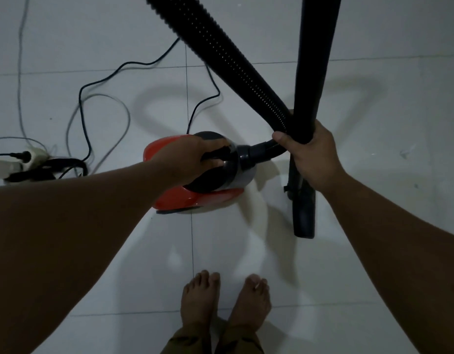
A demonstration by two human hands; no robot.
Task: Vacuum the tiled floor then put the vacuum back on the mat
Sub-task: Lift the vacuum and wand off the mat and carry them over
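A small red and black canister vacuum (175, 198) sits on the white tiled floor (246, 264) in front of my bare feet. My left hand (192, 159) is wrapped around the black handle on top of it. A ribbed black hose (221, 57) runs from the vacuum's front up past the top edge. My right hand (310, 154) grips the smooth black wand (315, 60) together with the hose where they cross. The wand's dark floor nozzle (303, 208) rests on the tiles to the right of the vacuum. No mat is in view.
A black power cord (144, 63) snakes from the vacuum's rear across the tiles to a white power strip (29, 157) at the left edge, beside a grey cable (98, 95) and a black plug bundle. My bare feet (226, 300) stand close below the vacuum.
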